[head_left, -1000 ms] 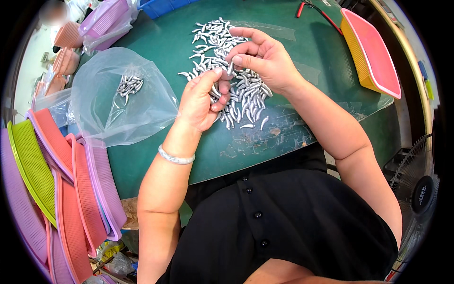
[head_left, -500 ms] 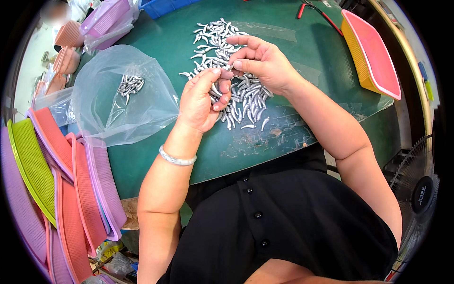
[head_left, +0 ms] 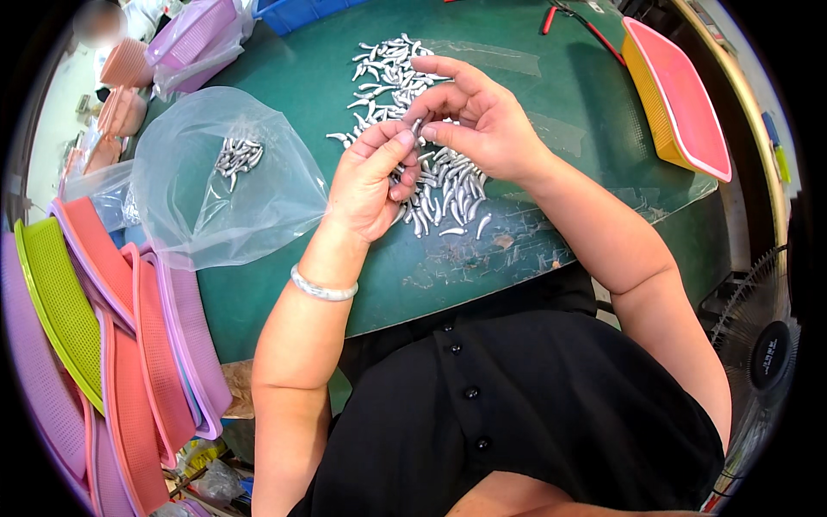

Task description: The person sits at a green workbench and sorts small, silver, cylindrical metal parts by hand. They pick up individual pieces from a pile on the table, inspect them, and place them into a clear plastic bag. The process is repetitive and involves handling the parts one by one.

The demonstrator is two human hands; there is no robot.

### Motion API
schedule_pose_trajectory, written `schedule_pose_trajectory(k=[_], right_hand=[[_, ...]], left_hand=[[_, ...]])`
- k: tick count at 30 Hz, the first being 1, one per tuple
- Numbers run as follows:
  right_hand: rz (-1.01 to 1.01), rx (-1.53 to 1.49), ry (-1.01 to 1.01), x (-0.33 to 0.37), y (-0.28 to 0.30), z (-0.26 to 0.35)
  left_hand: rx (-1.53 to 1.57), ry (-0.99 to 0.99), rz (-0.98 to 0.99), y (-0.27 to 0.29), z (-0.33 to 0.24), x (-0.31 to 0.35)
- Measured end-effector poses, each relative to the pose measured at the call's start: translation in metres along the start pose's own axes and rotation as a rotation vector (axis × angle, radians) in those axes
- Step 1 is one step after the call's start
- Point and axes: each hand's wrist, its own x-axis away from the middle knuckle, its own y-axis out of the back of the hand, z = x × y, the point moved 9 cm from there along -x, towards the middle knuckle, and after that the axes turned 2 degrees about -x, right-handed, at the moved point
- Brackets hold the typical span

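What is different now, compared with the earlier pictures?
The right hand's thumb has moved down, toward the person, and the left hand's thumb slightly right and down, closer to the small silver piece in the right fingers. I see nothing clearly let go. The clear bag, loose silver pile and yellow-pink basket stayed put.

Across your green bench (head_left: 362,297), your left hand (head_left: 370,177) curls at 11 o'clock, thumb folded over, while your right hand (head_left: 487,125) at 1 o'clock pinches a small curved silver piece (head_left: 418,127) against your left fingertips. A loose pile (head_left: 386,112) of matching pieces spreads at 12 o'clock, partly behind your hands. At 10 o'clock you have a clear plastic bag (head_left: 276,202) with more pieces showing in it, at 2 o'clock a pink-and-yellow basket (head_left: 642,82), at 8 to 9 o'clock stacked coloured baskets (head_left: 164,366)
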Motion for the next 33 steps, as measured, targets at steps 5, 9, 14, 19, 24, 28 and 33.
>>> schedule_pose_trajectory(k=[5,9,14,19,24,28,33], right_hand=[[0.01,0.103,0.035,0.002,-0.003,0.007],[0.033,0.232,0.153,0.004,-0.006,0.014],[0.05,0.44,0.257,0.006,-0.009,0.022],[0.031,0.5,0.225,0.005,-0.01,0.019],[0.016,0.39,0.08,0.006,-0.006,0.003],[0.018,0.279,0.016,0.005,-0.004,-0.005],[0.024,0.305,0.091,0.006,-0.007,0.001]], left_hand=[[0.053,0.014,0.038,-0.005,0.004,0.001],[0.071,0.043,0.053,-0.004,0.006,0.001],[0.13,0.051,0.066,-0.004,0.006,0.0],[0.061,-0.114,-0.065,0.009,-0.008,-0.002],[-0.135,-0.29,-0.173,0.011,-0.025,0.004],[-0.215,-0.392,-0.195,-0.004,-0.033,0.011],[-0.285,-0.393,-0.175,-0.007,-0.031,0.013]])
